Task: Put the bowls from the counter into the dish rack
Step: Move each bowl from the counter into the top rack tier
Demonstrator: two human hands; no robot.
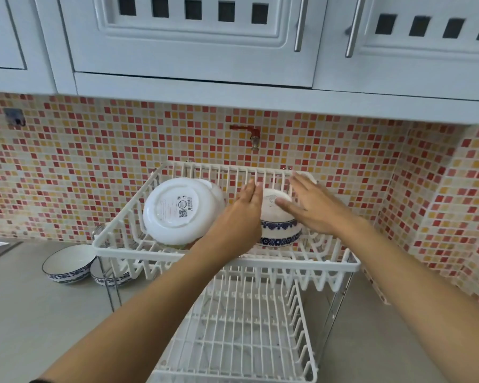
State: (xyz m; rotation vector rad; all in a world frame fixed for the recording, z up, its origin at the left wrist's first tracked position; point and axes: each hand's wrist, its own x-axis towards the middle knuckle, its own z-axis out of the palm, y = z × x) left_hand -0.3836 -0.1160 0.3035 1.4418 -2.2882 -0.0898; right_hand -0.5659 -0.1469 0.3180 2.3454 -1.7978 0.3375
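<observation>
The blue-patterned bowl (278, 228) sits upside down in the upper tier of the white dish rack (227, 259), toward its right side. My left hand (242, 214) lies flat against its left side and my right hand (311, 205) rests over its top and right, fingers spread and not closed around it, so both grips are apart. My hands cover much of the bowl; only its base and the blue band at the rim show. To its left a large white bowl (177, 210) leans on edge, base toward me, its printed label too small to read. On the grey worktop (25, 313) left of the rack stand two more blue-rimmed bowls (68, 264), the second partly hidden behind the rack's leg. The lower tier (246, 341) is cut off at the bottom edge. Behind is a red and orange mosaic wall (80, 167) with a small tap (253, 138), under white cabinets (191, 37).
</observation>
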